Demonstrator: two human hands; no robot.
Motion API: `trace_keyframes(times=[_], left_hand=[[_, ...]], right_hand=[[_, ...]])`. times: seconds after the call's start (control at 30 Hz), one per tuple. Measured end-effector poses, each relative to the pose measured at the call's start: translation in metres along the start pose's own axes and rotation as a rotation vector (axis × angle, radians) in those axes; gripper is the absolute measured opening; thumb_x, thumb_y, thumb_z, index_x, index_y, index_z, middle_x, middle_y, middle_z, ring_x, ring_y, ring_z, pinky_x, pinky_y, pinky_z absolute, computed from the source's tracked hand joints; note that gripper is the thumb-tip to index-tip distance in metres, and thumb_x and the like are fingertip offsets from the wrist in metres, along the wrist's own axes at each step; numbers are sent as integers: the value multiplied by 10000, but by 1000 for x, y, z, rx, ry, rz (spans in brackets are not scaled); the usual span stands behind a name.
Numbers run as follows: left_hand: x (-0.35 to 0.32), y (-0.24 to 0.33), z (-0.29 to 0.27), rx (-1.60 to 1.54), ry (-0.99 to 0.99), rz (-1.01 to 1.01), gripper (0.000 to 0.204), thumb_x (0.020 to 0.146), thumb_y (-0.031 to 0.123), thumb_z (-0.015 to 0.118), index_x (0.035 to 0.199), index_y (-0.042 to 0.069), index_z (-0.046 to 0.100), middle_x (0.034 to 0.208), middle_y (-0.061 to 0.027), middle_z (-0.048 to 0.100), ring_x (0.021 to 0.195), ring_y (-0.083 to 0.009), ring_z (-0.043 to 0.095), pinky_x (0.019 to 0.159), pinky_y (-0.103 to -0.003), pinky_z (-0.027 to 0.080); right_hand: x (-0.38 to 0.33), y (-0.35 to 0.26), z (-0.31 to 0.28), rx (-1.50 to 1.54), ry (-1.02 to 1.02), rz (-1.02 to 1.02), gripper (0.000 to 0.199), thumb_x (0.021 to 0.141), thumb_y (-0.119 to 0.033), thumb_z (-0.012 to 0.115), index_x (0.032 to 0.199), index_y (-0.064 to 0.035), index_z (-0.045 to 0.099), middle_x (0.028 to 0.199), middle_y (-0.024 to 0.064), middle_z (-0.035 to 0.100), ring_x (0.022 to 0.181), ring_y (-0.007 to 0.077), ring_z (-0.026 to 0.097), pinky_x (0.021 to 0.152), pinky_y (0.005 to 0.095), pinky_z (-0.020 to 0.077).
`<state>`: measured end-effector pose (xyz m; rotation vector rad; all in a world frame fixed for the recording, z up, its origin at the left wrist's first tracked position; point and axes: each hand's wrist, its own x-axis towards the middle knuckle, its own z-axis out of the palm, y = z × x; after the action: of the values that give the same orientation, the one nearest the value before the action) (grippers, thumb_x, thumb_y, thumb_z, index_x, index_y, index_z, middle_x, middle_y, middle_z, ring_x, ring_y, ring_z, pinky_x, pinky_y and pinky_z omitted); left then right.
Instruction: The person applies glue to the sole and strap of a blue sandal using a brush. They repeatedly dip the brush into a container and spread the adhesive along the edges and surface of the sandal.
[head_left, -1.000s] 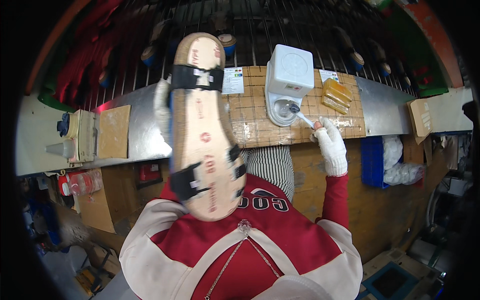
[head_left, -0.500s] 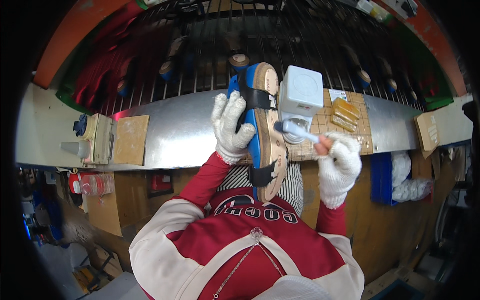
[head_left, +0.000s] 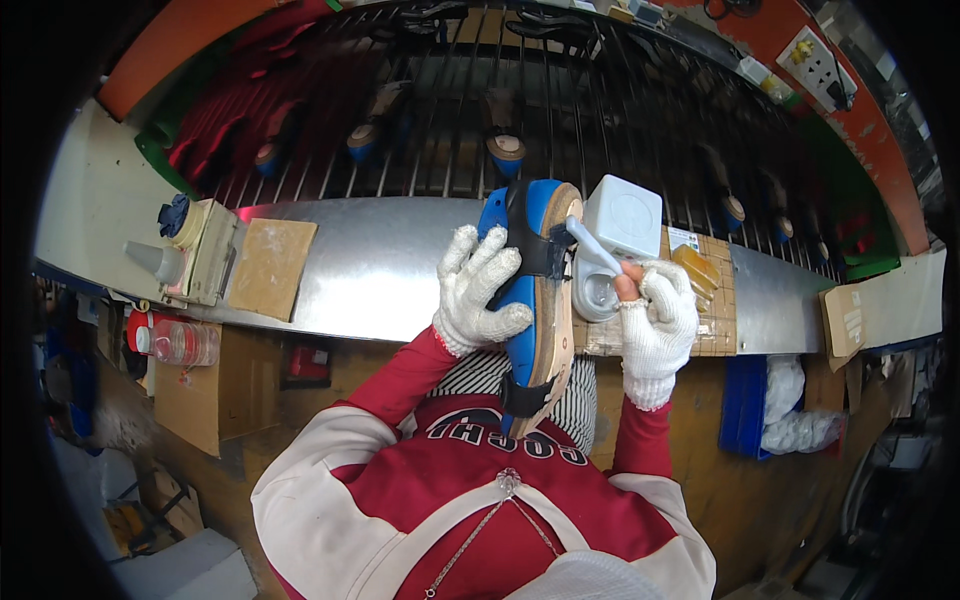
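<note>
In front of me stands a sandal (head_left: 548, 300) on a blue last, tilted lengthwise, with black straps folded onto its pale insole-like underside. My left hand (head_left: 480, 295), in a white knit glove, steadies its left side, thumb and fingers spread along the blue last. Between the bare thumb and fingertip of my gloved right hand (head_left: 660, 320) is a brush with a pale handle (head_left: 592, 245). Its dark bristles touch the underside near the upper strap; the exact contact is partly hidden. Just right of the sandal sits a white plastic pot (head_left: 625, 215) with a round open well.
A yellowish block (head_left: 695, 275) lies on a gridded board (head_left: 720, 330). Beyond the metal ledge (head_left: 370, 255), a rack of bars (head_left: 440, 130) carries several other shoes on blue lasts. A brown board (head_left: 272, 268) lies left. A blue crate (head_left: 742, 405) with clear bags stands lower right.
My right hand has carried the brush up and left, from the sandal's middle edge toward the upper strap. The left hand stays on the sandal's side. The view has tilted slightly.
</note>
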<state>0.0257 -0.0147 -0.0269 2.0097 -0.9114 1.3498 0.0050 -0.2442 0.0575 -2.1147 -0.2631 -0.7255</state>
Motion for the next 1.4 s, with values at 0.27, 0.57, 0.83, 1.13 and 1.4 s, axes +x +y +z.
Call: trace_keyframes(times=[0.27,0.57,0.83,1.13,1.4], left_hand=[[8,-4,-4,-15,24,-6,569,783,285,738,1292,417,522,1324,-137,567,1215,-393,599,1100,-605,337],[15,-16,-1,31,35,66,507,837,256,706,1291,402,533,1343,-143,576,1231,-380,597,1127,-597,317],[34,-21,-1,102,39,80,514,838,252,707,1303,370,522,1329,-155,581,1215,-376,609,1127,-609,301],[37,-22,6,149,84,62,576,800,212,739,1309,352,508,1333,-164,574,1177,-365,626,1116,-615,295],[32,-25,13,153,138,31,627,804,224,751,1374,283,495,1354,-173,565,1190,-345,621,1133,-589,279]], right_hand=[[22,2,-10,-65,-56,-170,186,761,-131,817,938,-89,780,930,58,673,872,216,573,761,321,427],[14,15,-18,79,-205,-111,181,762,-148,810,930,-88,778,907,59,663,870,215,574,773,328,440],[-1,13,-21,226,-226,29,188,767,-134,806,936,-59,772,912,74,667,899,220,583,812,335,451],[-29,5,-23,131,-128,-36,192,723,-86,820,907,-67,767,891,78,666,875,251,585,784,352,457],[-48,2,-23,-34,-33,-228,247,676,-83,849,908,-83,763,871,73,663,803,231,569,752,352,432]])
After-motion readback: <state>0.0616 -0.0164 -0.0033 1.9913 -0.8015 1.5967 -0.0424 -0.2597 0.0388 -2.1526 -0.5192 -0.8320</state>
